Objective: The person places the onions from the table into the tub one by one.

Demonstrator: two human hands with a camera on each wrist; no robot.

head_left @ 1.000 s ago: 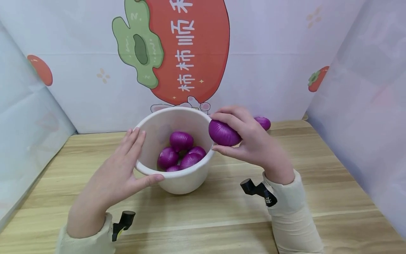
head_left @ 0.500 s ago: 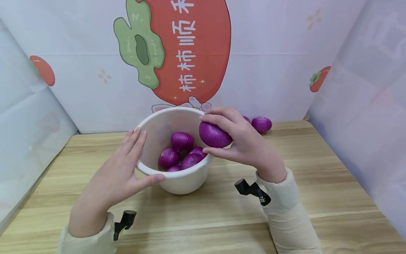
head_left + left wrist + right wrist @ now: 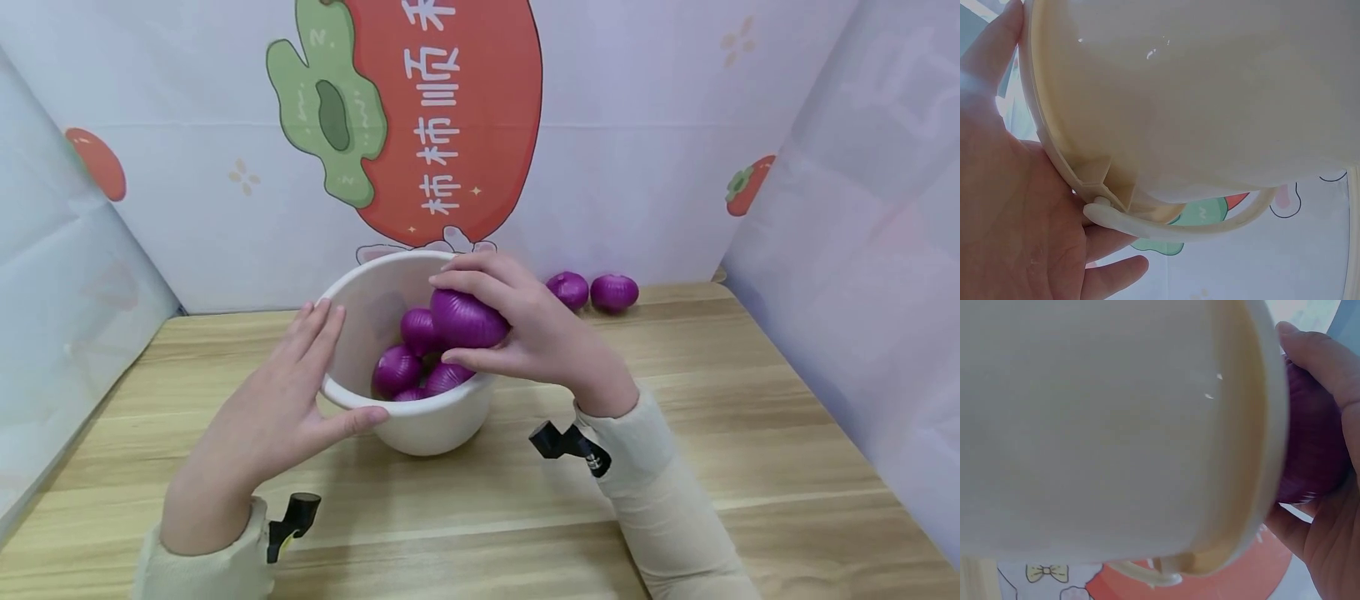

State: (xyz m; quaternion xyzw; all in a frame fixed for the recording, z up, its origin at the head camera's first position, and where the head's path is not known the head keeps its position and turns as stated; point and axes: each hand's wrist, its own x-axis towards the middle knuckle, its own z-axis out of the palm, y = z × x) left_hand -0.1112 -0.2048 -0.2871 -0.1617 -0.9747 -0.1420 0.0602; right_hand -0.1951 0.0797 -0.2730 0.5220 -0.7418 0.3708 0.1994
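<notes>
A white plastic bucket (image 3: pixel 431 429) stands on the wooden table with several purple onions (image 3: pixel 397 371) inside it. My right hand (image 3: pixel 525 321) holds another purple onion (image 3: pixel 467 320) over the bucket's right side, thumb on the near side and fingers on the far side. In the right wrist view, that onion (image 3: pixel 1315 434) shows past the bucket rim (image 3: pixel 1277 412). My left hand (image 3: pixel 277 404) rests on the left rim with its fingers and thumb extended. The left wrist view shows my left palm (image 3: pixel 1022 212) beside the rim and the bucket's handle (image 3: pixel 1166 232).
Two more onions, one (image 3: pixel 567 290) beside the other (image 3: pixel 615 293), lie at the back of the table behind my right hand. A printed cloth (image 3: pixel 630 167) stands upright behind the table (image 3: pixel 750 433), and pale sheets rise along both sides.
My right hand has carried its onion leftward from the bucket's right rim to over the opening. The two onions behind it have come into fuller view. My left hand stays on the rim.
</notes>
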